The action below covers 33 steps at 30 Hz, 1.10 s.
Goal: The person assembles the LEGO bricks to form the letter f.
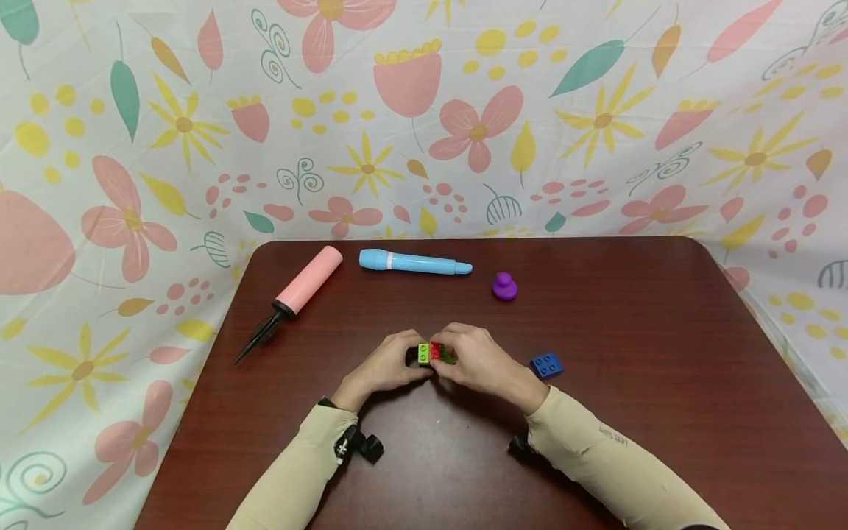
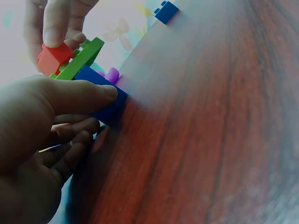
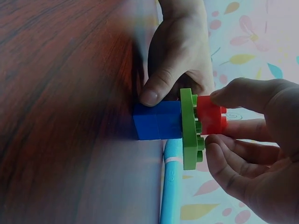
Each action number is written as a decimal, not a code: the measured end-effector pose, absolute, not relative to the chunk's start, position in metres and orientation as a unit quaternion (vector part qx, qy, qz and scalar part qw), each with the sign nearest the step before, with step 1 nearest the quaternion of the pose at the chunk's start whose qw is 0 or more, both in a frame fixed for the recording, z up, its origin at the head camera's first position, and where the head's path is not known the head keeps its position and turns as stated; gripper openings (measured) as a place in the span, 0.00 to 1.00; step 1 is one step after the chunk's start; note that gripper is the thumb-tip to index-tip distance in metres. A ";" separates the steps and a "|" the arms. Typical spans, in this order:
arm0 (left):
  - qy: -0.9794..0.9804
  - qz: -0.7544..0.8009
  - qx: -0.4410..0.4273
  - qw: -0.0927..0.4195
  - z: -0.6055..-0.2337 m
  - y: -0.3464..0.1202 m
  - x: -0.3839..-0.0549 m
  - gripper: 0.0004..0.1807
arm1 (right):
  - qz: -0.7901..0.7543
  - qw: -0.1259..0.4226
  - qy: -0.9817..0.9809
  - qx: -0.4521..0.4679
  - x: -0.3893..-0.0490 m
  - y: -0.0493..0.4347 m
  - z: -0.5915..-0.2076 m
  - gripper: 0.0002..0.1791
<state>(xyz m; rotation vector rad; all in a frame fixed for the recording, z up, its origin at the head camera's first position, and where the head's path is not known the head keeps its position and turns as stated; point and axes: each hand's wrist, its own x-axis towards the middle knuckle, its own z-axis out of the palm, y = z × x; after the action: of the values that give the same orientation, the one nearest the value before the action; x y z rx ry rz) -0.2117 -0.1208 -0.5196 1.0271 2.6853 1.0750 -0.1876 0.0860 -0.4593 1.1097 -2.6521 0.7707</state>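
A small brick stack stands on the table between both hands. Its bottom is a blue toy-brick block (image 3: 161,121) with a seam across it. A long green brick plate (image 3: 188,140) lies over the blue part and juts out past it. On one end of the plate's studs sits a red brick (image 3: 209,114). My left hand (image 1: 389,362) grips the blue block, thumb along its near side. From above, my right hand (image 1: 478,362) pinches the red brick between thumb and fingers. Whether the red brick is fully seated cannot be told.
Right of the hands lies a loose blue brick (image 1: 546,365). A purple rubber duck (image 1: 505,287) sits farther back. Toward the table's back edge are a light blue pen-shaped tube (image 1: 417,263) and a pink hand pump (image 1: 308,281) with a black nozzle. A flowered cloth (image 1: 424,147) hangs behind.
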 end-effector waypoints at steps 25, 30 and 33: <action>0.875 0.348 0.335 0.034 -0.517 -0.121 -0.213 0.15 | 0.258 0.025 -0.891 0.373 -0.192 0.084 -0.451 0.15; 0.876 0.349 0.331 0.040 -0.518 -0.121 -0.213 0.15 | 0.243 0.012 -0.896 0.370 -0.193 0.084 -0.449 0.15; 0.876 0.347 0.331 0.045 -0.519 -0.121 -0.212 0.15 | 0.239 0.006 -0.899 0.367 -0.193 0.084 -0.449 0.15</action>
<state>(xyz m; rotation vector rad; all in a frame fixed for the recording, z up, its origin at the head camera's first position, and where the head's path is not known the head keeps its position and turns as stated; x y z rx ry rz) -0.2122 -0.1209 -0.5192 1.0099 2.6778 1.0613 -0.1926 0.0838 -0.4487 1.1484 -2.8137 0.7467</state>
